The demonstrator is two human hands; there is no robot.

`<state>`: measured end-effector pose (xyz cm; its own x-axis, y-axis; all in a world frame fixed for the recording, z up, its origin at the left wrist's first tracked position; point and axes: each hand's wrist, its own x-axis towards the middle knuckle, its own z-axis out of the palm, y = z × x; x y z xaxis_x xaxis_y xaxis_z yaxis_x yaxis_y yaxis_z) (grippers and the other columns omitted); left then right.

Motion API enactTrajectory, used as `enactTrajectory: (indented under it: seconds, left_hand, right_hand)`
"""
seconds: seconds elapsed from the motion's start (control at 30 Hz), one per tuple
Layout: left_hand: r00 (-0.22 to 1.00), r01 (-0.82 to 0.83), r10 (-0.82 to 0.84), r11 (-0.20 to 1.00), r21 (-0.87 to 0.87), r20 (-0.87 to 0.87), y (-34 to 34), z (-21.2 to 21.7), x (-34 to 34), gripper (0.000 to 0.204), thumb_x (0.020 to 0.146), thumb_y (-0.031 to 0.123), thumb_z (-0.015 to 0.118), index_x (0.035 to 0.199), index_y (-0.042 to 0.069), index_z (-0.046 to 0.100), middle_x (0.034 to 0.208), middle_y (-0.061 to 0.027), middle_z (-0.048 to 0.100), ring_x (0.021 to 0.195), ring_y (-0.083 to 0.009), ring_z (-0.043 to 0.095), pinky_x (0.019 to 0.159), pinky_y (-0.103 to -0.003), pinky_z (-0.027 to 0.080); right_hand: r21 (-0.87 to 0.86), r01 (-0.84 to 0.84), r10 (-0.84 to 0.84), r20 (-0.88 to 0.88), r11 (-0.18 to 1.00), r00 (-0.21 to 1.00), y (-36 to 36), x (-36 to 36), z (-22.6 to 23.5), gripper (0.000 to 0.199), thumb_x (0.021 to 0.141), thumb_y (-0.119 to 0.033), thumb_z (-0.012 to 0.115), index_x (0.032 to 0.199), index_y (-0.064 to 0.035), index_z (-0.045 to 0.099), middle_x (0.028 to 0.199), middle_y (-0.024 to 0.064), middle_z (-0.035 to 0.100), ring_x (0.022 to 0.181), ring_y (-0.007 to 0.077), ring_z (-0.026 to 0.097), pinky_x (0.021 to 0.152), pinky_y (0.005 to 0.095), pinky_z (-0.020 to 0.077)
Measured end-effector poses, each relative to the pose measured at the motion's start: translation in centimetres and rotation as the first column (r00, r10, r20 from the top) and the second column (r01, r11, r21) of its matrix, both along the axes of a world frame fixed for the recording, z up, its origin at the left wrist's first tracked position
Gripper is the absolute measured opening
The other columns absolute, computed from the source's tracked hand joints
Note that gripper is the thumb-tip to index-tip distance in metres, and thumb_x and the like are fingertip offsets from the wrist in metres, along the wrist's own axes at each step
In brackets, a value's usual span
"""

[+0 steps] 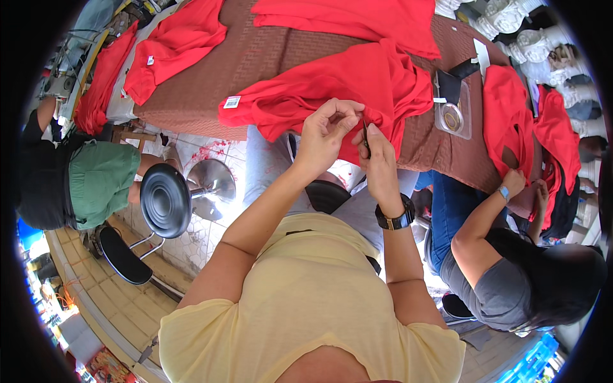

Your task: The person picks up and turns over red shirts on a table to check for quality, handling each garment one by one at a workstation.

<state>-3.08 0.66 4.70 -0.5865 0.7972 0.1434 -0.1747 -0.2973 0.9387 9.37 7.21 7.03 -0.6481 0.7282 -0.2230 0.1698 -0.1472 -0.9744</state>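
Note:
A red garment [306, 86] with a white tag [232, 102] is spread over the near edge of the table and hangs down in front of me. Over its lower part, my left hand [329, 135] is closed in a pinch; what is between thumb and fingertips is too small to make out. Close beside it on the right, my right hand [380, 158] is wrapped round a small dark pointed tool [366, 137], which looks like thread snips. Its tip points up toward the left fingertips.
A brown cloth covers the table [198, 83], where more red garments [348, 22] lie. A clear plastic tray [454, 115] holds a roll of tape. At right, a seated co-worker [504, 268] handles red cloth. Another person [96, 182] and a black stool [166, 199] are at left.

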Motion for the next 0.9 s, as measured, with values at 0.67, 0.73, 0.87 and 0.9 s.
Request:
enactTrajectory:
  seconds: [0.67, 0.73, 0.87, 0.9]
  left_hand:
    - [0.980, 0.132, -0.156, 0.975, -0.181, -0.124, -4.5, 0.1, -0.4, 0.005, 0.089, -0.005, 0.067, 0.085, -0.004, 0.063, 0.086, -0.0060, 0.058, 0.078, -0.0133, 0.066, 0.069, -0.026, 0.057]
    - [0.973, 0.161, -0.189, 0.968, -0.195, -0.136, -4.9, 0.8, -0.2, 0.004, 0.087, -0.005, 0.068, 0.085, -0.004, 0.064, 0.085, -0.0078, 0.058, 0.077, -0.0158, 0.067, 0.067, -0.028, 0.056]
    - [0.649, 0.368, -0.611, 0.773, -0.517, -0.452, -8.2, 1.7, -2.1, 0.010, 0.080, -0.001, 0.072, 0.089, 0.000, 0.068, 0.092, -0.0134, 0.061, 0.082, -0.0281, 0.066, 0.077, -0.038, 0.053]
    - [0.571, 0.341, -0.637, 0.758, -0.556, -0.518, -9.1, 1.6, -2.8, 0.015, 0.079, 0.001, 0.073, 0.093, 0.001, 0.069, 0.097, -0.0140, 0.062, 0.088, -0.0306, 0.065, 0.082, -0.040, 0.052]
  right_hand:
    - [-0.406, -0.272, 0.121, -0.359, 0.873, 0.925, 2.0, -0.7, -2.4, 0.045, 0.105, -0.039, 0.041, 0.069, -0.0123, 0.037, 0.060, -0.0049, 0.030, 0.048, 0.0058, 0.025, 0.045, 0.0249, 0.0171]
    - [-0.405, -0.279, 0.117, -0.380, 0.871, 0.918, 2.2, -0.6, -2.4, 0.045, 0.105, -0.039, 0.042, 0.069, -0.0119, 0.038, 0.061, -0.0053, 0.030, 0.049, 0.0057, 0.025, 0.045, 0.0249, 0.0172]
    - [-0.150, -0.252, 0.220, -0.203, 0.956, 0.954, 3.2, 1.8, -1.0, 0.045, 0.104, -0.039, 0.044, 0.070, -0.0101, 0.042, 0.062, -0.0066, 0.034, 0.052, 0.0040, 0.026, 0.047, 0.0237, 0.0184]
    - [-0.018, -0.252, 0.249, -0.095, 0.968, 0.964, 3.0, 2.6, 0.4, 0.044, 0.104, -0.039, 0.046, 0.071, -0.0095, 0.044, 0.062, -0.0069, 0.035, 0.053, 0.0034, 0.026, 0.048, 0.0232, 0.0188]
